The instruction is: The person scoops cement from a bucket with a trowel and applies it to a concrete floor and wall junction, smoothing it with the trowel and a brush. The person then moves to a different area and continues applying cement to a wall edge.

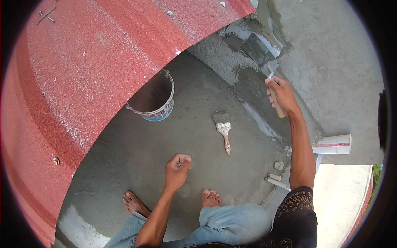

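Observation:
My right hand (282,94) is wrapped round the light wooden handle of a trowel (279,109), its arm stretched out to the upper right. The trowel's metal blade lies against a wet grey patch of mortar (253,48) on the low wall. Over the floor hangs my left hand (177,170), its fingers curled in and the thumb laid against them; I see nothing in it. Between the two hands a paintbrush (223,131) with cement-grey bristles and a worn handle rests flat on the damp cement floor (194,99).
A bucket (154,112) stands partly under the curved red roof sheet (103,53), which covers the left side. A white pipe (333,144) juts from the wall at right. Short pipe pieces (278,166) lie near my right arm. My bare feet (133,202) are on the floor.

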Demonstrator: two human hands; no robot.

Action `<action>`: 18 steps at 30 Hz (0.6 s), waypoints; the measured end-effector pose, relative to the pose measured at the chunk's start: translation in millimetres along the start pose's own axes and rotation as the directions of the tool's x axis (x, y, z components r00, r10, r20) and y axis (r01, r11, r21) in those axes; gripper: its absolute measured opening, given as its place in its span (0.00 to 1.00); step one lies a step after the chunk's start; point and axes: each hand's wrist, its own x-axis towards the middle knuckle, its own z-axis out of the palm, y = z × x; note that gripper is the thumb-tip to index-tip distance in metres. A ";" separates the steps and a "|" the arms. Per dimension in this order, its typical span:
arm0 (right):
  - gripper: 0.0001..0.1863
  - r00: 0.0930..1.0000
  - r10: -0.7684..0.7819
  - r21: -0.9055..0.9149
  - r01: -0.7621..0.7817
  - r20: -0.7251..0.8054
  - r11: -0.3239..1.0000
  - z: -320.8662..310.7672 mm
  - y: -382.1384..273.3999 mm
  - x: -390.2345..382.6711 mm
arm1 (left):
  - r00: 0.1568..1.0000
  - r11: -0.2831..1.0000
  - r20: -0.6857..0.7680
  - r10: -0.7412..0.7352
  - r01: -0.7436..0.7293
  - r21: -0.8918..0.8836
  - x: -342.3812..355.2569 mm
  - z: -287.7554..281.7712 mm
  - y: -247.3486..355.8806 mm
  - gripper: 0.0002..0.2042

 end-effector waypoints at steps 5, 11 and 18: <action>0.16 0.999 -0.032 0.064 0.030 0.031 0.997 20.5 17.5 -9.5 | 0.998 0.999 -0.034 -0.045 0.045 0.003 -8.9 -8.0 -11.8 0.09; 0.17 0.987 -0.140 0.104 0.132 0.073 0.986 56.2 8.9 56.0 | 0.999 0.998 0.020 -0.044 0.043 0.054 -9.7 14.4 -16.3 0.09; 0.17 0.990 -0.130 0.193 0.118 0.050 0.974 55.6 11.4 70.0 | 0.998 0.993 0.048 -0.038 0.032 0.115 -10.5 24.1 -16.9 0.07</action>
